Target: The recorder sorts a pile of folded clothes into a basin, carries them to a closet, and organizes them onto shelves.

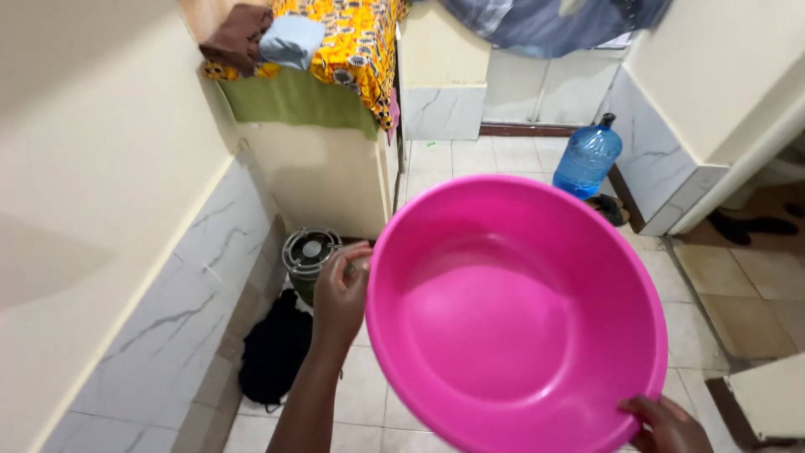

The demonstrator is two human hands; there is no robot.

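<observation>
Pink, glossy plastic: a round basin, tilted, gripped at its left rim by the left hand, at its near-right rim by the right hand's curled fingers.

One pink basin at centre, held by two hands, left hand and right hand; one blue water bottle upper right; one small stove and one black bag lower left.

blue water bottle stood by wall | small stove beside dark bundle | patterned cloth draped above
</observation>
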